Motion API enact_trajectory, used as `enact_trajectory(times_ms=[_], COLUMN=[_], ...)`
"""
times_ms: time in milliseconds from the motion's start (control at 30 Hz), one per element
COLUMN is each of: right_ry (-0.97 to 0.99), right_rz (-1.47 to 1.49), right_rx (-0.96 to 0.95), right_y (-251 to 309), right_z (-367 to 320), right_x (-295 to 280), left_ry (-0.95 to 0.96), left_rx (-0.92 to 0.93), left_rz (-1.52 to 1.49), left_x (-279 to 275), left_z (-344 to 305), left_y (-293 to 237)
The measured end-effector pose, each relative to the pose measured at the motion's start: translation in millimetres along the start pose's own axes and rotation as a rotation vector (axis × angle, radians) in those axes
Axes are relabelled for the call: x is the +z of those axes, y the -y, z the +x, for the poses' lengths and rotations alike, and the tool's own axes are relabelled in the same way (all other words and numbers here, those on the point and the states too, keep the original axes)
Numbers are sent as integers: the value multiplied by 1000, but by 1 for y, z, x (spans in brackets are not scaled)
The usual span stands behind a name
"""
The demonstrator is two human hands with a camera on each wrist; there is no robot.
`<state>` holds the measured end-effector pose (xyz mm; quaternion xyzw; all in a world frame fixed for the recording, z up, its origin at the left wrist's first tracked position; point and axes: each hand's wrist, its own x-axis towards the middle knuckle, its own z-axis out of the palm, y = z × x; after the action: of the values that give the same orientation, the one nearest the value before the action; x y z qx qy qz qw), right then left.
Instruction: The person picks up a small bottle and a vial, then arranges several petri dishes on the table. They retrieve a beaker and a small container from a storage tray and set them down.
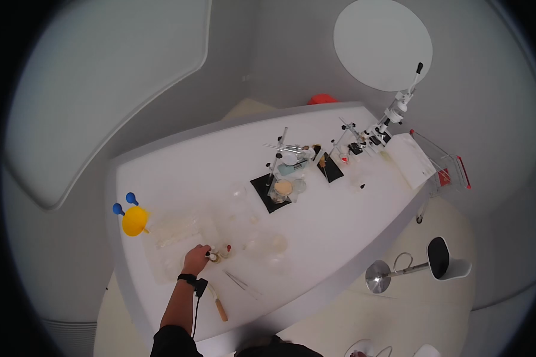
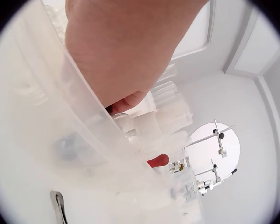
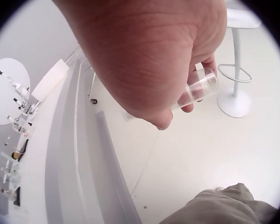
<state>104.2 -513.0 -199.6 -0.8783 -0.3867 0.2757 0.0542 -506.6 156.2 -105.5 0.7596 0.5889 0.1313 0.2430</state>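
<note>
My left hand (image 1: 196, 260) is over the near left of the table, its fingers at a small bottle (image 1: 215, 258) with a dark top. In the left wrist view the fingers of my left hand (image 2: 126, 56) curl at that dark top, mostly hidden behind a translucent plastic wall (image 2: 79, 79). Right beside it stands a bottle with a red dropper bulb (image 1: 228, 247). Only the right wrist view has my right hand (image 3: 154, 60); it grips a clear cylindrical container (image 3: 200, 88), held out over the floor beyond the table edge.
Tweezers (image 1: 238, 279) and a wooden-handled tool (image 1: 221, 309) lie near the front edge. A yellow funnel (image 1: 134, 221) and two blue bulbs (image 1: 131, 198) are at the left. Lab stands on black bases (image 1: 261, 189) occupy the middle. A stool (image 3: 234, 100) stands on the floor.
</note>
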Motion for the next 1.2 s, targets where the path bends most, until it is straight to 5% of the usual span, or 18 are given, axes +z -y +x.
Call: enact_trajectory(times_ms=[167, 300, 400, 500, 567, 700, 800, 967, 1133, 1200], right_ry=[53, 50, -142, 3, -12, 13, 10, 98, 415, 367], right_rz=[63, 133, 54, -158, -28, 190, 248, 317, 37, 28], right_rx=[145, 112, -2, -61, 56, -189, -543, -817, -957, -934], right_y=[67, 79, 84, 73, 153, 254, 337, 463, 447, 413], right_z=[-10, -10, -13, 16, 10, 35, 54, 22, 4, 7], right_x=[-25, -21, -13, 13, -35, -63, -85, -165, -192, -183], left_ry=[7, -8, -112, -220, -259, -373, -275, 141, 351, 370], left_rx=[66, 73, 43, -30, -32, -74, -11, 102, 253, 285], left_rz=[-9, -3, -87, -176, -135, -120, -201, -527, -436, -423], left_x=[5, -7, -30, -67, -94, -120, -112, -58, -33, -15], left_z=[2, -1, -9, -27, -46, -95, -134, -193, -243, -251], left_y=[8, 3, -1, -11, -23, -56, -116, -238, -351, -366])
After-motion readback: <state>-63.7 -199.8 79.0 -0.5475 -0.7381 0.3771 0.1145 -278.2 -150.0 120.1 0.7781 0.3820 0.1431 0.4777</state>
